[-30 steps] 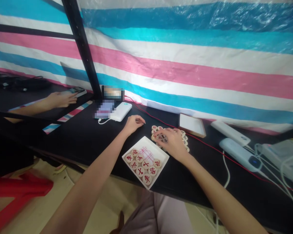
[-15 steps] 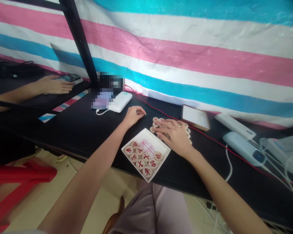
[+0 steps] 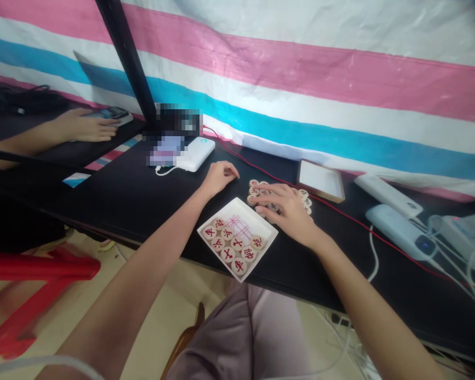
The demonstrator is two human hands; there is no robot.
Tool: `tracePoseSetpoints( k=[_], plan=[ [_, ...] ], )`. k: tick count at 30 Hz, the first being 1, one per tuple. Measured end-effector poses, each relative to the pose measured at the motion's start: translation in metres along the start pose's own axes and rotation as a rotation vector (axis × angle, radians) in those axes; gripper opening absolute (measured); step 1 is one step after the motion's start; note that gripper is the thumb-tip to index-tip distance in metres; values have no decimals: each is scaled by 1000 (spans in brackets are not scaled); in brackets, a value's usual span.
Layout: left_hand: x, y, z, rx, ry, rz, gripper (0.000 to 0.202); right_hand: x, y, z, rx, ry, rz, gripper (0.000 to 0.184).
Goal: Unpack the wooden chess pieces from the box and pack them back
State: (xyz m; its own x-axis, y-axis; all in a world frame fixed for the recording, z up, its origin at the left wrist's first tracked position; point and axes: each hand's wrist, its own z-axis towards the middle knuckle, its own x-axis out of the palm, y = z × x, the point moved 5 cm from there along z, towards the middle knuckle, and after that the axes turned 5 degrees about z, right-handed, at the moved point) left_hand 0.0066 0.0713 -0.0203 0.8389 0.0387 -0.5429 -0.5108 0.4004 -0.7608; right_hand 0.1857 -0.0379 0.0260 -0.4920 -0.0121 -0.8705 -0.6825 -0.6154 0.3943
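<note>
My right hand (image 3: 287, 208) lies palm down over a cluster of round wooden Chinese chess pieces (image 3: 254, 183), its fingers stretched out and apart. It covers many of the pieces, and whether a fingertip grips one does not show. Beside it, a white square box (image 3: 269, 227), one corner toward me, holds several pieces with red characters along its two near sides. Pink crossed lines mark the box's bare floor. My left hand (image 3: 219, 177) rests on the black table beyond the box, fingers curled in, with nothing visible in them.
Behind the pieces leans a shallow brown-edged box lid (image 3: 320, 179); a red cable (image 3: 257, 169) runs past it. White power banks (image 3: 388, 195) and cables crowd the right. Left are another power bank (image 3: 198, 153), a black post (image 3: 130, 58) and another person's hand (image 3: 87, 126) at a phone.
The view has tipped downward a little, so everything sits slightly higher. My right hand stays over the pieces, and my left hand's fingers have curled a little more.
</note>
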Motion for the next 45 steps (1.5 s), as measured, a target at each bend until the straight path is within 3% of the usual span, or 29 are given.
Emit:
tracePoseSetpoints(
  k=[4, 10, 14, 20, 31, 45],
  plan=[
    [0, -2, 0, -3, 6, 14, 15, 4, 22, -4, -115, 140, 151, 22],
    [1, -3, 1, 11, 10, 56, 17, 14, 49, -13, -204, 242, 62, 19],
    [1, -2, 2, 7, 13, 73, 17, 3, 43, -14, -164, 270, 54, 21],
    [0, -3, 2, -2, 23, 60, 16, -4, 30, -21, -104, 433, 143, 21],
    [1, -4, 1, 19, 30, 63, 15, 2, 35, -21, -80, 310, 127, 11],
    [0, -3, 2, -5, 33, 44, 15, 21, 54, -16, -180, 237, 93, 19]
  ],
)
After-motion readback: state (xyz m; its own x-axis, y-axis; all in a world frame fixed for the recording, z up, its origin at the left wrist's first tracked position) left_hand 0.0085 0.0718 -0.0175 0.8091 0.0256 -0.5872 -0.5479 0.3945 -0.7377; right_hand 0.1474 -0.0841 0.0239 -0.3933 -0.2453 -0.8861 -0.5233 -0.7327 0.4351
